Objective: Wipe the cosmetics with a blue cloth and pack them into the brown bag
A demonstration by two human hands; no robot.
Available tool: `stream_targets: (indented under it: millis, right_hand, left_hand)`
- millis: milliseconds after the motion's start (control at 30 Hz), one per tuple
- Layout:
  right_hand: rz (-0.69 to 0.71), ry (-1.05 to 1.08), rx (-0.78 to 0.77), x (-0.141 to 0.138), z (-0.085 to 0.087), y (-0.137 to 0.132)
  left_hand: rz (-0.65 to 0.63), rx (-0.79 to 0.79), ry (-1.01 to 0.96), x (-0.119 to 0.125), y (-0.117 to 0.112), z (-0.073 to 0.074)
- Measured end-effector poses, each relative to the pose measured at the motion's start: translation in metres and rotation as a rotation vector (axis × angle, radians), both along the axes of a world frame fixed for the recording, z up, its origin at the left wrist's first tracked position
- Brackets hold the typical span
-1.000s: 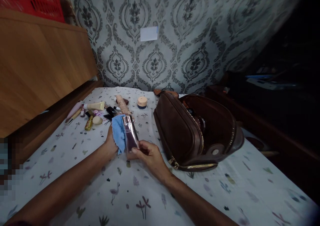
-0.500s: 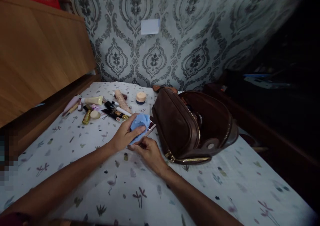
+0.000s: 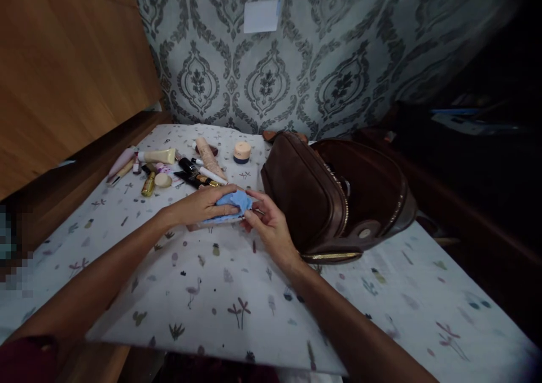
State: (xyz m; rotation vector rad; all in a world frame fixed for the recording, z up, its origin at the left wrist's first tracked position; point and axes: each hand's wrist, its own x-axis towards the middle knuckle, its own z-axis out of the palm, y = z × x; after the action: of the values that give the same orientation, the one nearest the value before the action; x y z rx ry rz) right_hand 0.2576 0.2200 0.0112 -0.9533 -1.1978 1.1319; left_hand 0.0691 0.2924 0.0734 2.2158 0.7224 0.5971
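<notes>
My left hand (image 3: 201, 205) is closed over a crumpled blue cloth (image 3: 237, 201), pressing it against a flat, thin case (image 3: 195, 226). Most of the case is covered by the hand and cloth, so its kind is unclear. At its right end, my right hand (image 3: 271, 222) grips the case between thumb and fingers. Just beyond my left hand lie a beige tube (image 3: 207, 157), a white pen-like stick (image 3: 213, 175) and dark cosmetic tubes (image 3: 188, 178). To the right of my right hand stands a brown leather bag (image 3: 300, 196), unzipped.
More cosmetics lie at the left: a cream tube (image 3: 156, 156), a gold bottle (image 3: 148, 185), a round pale item (image 3: 163, 180). A peach-lidded jar (image 3: 242, 152) stands near the wall. A wooden cabinet (image 3: 76, 72) borders the left side of the patterned tablecloth (image 3: 228, 315).
The case has turned from slanting up to the right to lying nearly level. My right hand has moved up to its right end; my left hand has shifted left with the cloth.
</notes>
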Motion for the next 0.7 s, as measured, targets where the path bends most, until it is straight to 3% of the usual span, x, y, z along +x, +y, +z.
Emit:
stream_targets:
  millis: [167,433,700]
  right_hand:
    - [0.026,0.025,-0.054,-0.004,-0.004,0.000]
    - [0.015,0.035,-0.146,-0.009,-0.009,-0.001]
    - [-0.037,0.130,-0.216,-0.006,-0.013,0.005]
  left_hand:
    - [0.006,0.003,0.171,-0.006,0.000,0.008]
    - [0.029,-0.279,0.361,-0.045,0.028,0.025]
    - [0.030,-0.338,0.554,-0.078,0.050,0.021]
